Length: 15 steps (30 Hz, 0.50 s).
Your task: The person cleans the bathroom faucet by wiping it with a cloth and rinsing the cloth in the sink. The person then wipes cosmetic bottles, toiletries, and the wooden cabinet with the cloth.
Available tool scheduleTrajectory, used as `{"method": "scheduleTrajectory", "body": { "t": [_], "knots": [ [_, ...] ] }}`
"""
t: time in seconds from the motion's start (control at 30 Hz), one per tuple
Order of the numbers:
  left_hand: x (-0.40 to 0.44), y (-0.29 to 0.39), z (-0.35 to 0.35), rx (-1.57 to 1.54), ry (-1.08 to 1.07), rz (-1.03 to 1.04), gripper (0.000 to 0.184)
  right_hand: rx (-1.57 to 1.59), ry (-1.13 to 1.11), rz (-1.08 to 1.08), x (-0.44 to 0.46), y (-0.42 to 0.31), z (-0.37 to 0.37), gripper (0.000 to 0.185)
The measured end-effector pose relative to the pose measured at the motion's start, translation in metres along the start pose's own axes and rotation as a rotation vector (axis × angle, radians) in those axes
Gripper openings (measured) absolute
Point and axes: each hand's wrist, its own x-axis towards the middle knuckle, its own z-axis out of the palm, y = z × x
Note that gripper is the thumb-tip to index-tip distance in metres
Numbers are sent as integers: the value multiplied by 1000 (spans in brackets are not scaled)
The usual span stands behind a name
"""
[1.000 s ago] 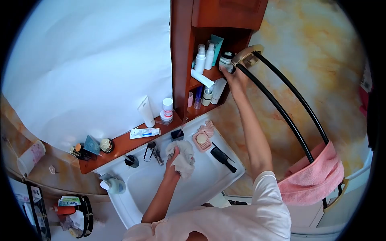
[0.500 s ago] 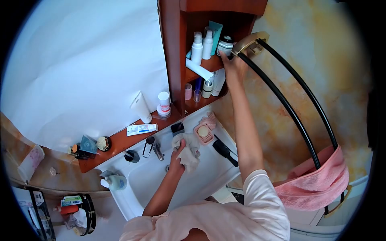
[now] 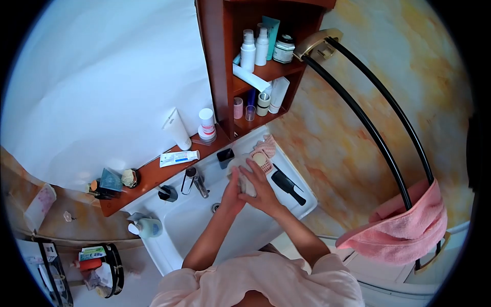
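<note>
A crumpled grey-white cloth (image 3: 249, 187) is bunched between my two hands over the far right part of the white sink (image 3: 192, 233). My left hand (image 3: 233, 193) grips it from the left side. With bent fingers, my right hand (image 3: 262, 190) closes on it from the right and hides part of it. Close beyond the hands lies a pink soap dish (image 3: 267, 165) with a pale soap bar (image 3: 260, 155). A black comb (image 3: 287, 187) rests on the sink's right rim. The chrome faucet (image 3: 197, 183) stands left of my hands.
A wooden shelf unit (image 3: 217, 66) holds bottles, tubes and a dark-lidded glass jar (image 3: 284, 49). On the ledge are a toothpaste tube (image 3: 179, 158) and a white tube (image 3: 177, 130). A pump bottle (image 3: 148, 228) stands left; a pink towel (image 3: 404, 230) hangs on the black rail (image 3: 365, 123).
My right hand has left the glass jar on the upper shelf and come down to the cloth. The jar stays on the shelf. My left hand and the cloth have shifted slightly right.
</note>
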Motion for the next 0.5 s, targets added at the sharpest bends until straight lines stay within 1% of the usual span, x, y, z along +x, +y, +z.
{"method": "scheduleTrajectory", "body": {
  "t": [0.03,0.13,0.17,0.2,0.27,0.3,0.37,0.4,0.43,0.5],
  "knots": [
    [2,-4,6,56,-3,-11,56,-12,45,25,-5,4,3,63],
    [8,-21,15,141,-215,-48,57,-123,200,27,-13,17,-15,55],
    [11,-29,19,185,-272,19,55,-60,267,56,-12,20,-24,45],
    [8,-29,27,309,-271,7,54,-77,408,-56,-13,34,-28,38],
    [-2,-24,46,559,-268,-16,55,126,415,233,-10,47,-45,30],
    [16,-31,23,735,-392,79,53,126,482,246,-9,55,-50,28],
    [21,-5,32,1279,-304,377,52,125,616,271,-4,72,-57,24],
    [26,10,40,1546,-242,530,51,181,623,280,-1,75,-61,25],
    [33,22,49,1572,-154,677,48,237,629,290,1,78,-64,26],
    [54,37,58,1728,-62,879,49,319,647,311,6,85,-65,29]
  ]
}}
